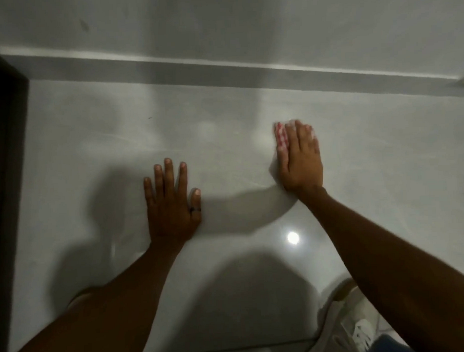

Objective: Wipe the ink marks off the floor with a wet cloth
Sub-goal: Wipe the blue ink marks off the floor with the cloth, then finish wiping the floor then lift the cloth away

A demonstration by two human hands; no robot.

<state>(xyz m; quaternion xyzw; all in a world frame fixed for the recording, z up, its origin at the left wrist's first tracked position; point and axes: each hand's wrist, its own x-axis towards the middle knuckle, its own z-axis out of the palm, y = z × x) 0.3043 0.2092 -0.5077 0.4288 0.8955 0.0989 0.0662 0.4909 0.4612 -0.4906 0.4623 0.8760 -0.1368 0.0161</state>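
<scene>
A glossy pale grey floor (pixel 224 139) meets a grey skirting strip (pixel 222 71) and a pale wall (pixel 246 22), with dark furniture (pixel 6 157) at the left edge. Two hands: the left hand (pixel 171 201) lies flat, its grip open and empty, with one dark ring (pixel 195 209) on its thumb. The right hand (pixel 301 160) presses flat, its grip open, on one red-and-white checked cloth (pixel 281 137) on the floor near the skirting.

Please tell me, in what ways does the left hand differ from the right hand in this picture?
The left hand lies bare on the floor, while the right hand presses a red-and-white checked cloth under its palm. The left hand's fingers are spread apart; the right hand's fingers are close together. The left hand wears a dark ring; no ring shows on the right hand. The right hand reaches nearer the wall. Both lie flat, palm down.
</scene>
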